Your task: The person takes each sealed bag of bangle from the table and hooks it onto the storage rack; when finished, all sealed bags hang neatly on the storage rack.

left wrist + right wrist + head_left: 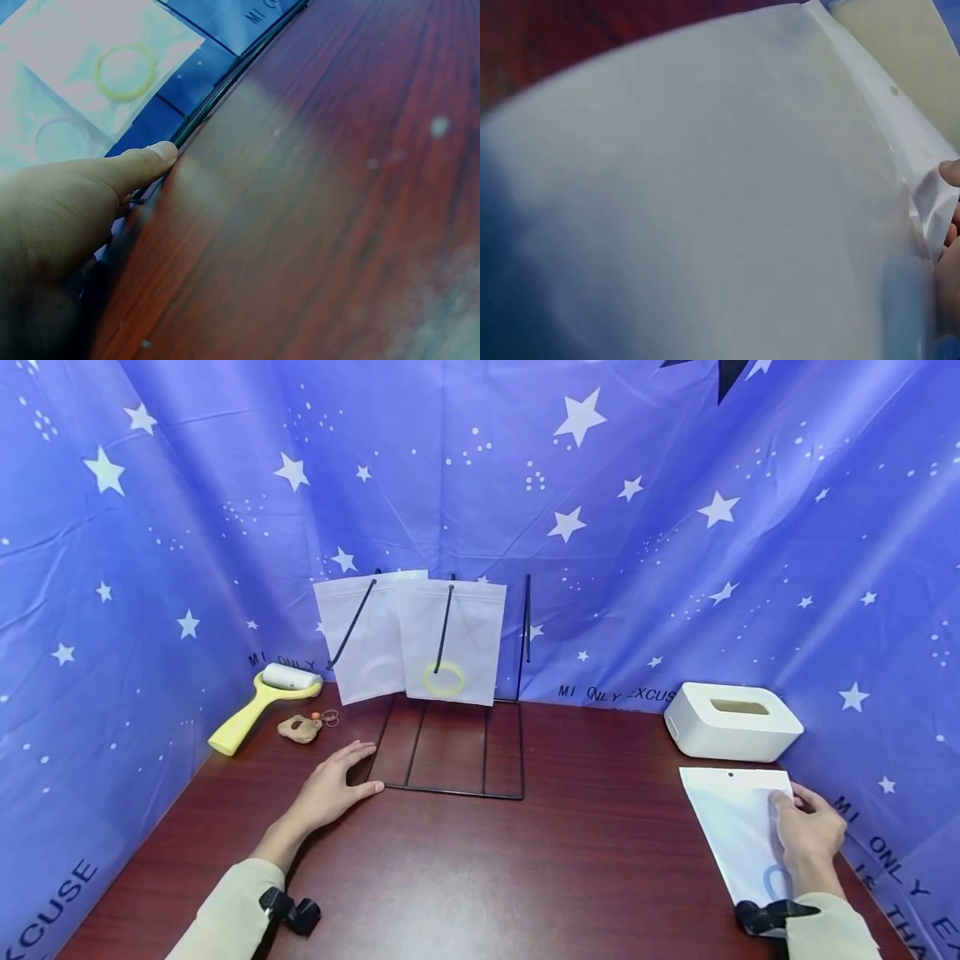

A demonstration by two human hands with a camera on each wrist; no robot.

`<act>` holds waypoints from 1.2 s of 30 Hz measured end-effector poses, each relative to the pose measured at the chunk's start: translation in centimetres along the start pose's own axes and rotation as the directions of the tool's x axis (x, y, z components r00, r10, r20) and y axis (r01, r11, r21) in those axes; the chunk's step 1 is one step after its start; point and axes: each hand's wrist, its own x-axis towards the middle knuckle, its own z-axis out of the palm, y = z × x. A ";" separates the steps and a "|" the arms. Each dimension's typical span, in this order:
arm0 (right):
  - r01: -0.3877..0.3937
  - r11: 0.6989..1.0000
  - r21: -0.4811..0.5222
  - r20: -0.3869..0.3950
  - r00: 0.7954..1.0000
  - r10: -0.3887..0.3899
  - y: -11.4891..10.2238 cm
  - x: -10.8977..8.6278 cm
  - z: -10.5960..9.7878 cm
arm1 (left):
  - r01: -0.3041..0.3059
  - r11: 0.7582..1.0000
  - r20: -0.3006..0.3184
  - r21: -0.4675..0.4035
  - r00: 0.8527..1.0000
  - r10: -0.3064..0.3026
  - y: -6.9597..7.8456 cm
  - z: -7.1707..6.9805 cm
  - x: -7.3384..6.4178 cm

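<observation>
My right hand (813, 831) pinches a white zip bag (731, 827) by its right edge, near the top. A round hole shows in its header, and a blue ring shape (774, 881) low down. In the right wrist view the bag (727, 187) fills most of the picture. My left hand (333, 789) rests at the front left corner of a black wire rack (465, 792), thumb and fingers spread. The thumb (146, 165) lies against the base wire. Two white bags hang on the rack's hooks, the front one (457, 631) with a yellow ring, the other (360, 635) partly behind it.
A third hook (528, 618) stands at the rack's right. At the back left lie a yellow-handled lint roller (255, 706) and a small brown item (300, 728) with an orange bead. A white tissue box (731, 722) sits behind the right hand. Starry blue cloth surrounds the table.
</observation>
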 end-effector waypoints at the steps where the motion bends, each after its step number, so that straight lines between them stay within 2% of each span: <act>1: -0.007 0.999 0.043 -0.009 1.000 0.007 0.0 -0.1 0.1 | -0.001 1.000 0.000 0.000 1.000 0.001 0.0 0.0 0.0; 7: -0.021 0.968 0.250 -0.007 1.000 0.023 -0.1 -1.1 0.8 | -0.002 1.000 -0.001 0.000 1.000 0.002 0.0 0.1 0.1; 13: -0.019 0.970 0.244 0.045 0.999 0.008 -0.6 -2.4 1.4 | -0.008 1.000 -0.002 0.006 1.000 0.008 0.2 0.1 0.2; 16: -0.021 0.948 0.319 0.077 0.997 -0.004 -1.1 -3.2 1.9 | -0.005 1.000 -0.007 0.008 1.000 0.005 0.2 0.1 0.1; 21: -0.054 0.848 0.527 0.127 0.992 -0.016 -2.6 -4.8 2.2 | -0.001 1.000 -0.009 0.011 1.000 0.001 0.2 0.1 -0.1; 23: -0.054 0.785 0.618 0.129 0.991 -0.033 -3.5 -5.5 2.4 | 0.003 1.000 -0.011 0.012 1.000 -0.003 0.3 0.1 -0.1; 26: -0.052 0.673 0.738 0.124 0.991 -0.059 -4.9 -6.6 2.7 | 0.005 1.000 -0.016 0.012 1.000 -0.005 0.3 0.0 -0.1; 28: -0.048 0.620 0.783 0.126 0.989 -0.082 -5.8 -7.3 2.9 | 0.003 1.000 -0.019 0.012 1.000 -0.003 0.3 0.0 -0.1; 30: -0.045 0.598 0.801 0.126 0.988 -0.095 -6.7 -8.1 3.0 | 0.001 1.000 -0.022 0.011 1.000 0.000 0.3 0.0 -0.1; 36: -0.039 0.556 0.831 0.141 0.980 -0.143 -9.0 -10.6 3.3 | -0.008 1.000 -0.025 0.011 1.000 0.008 0.4 -0.1 0.0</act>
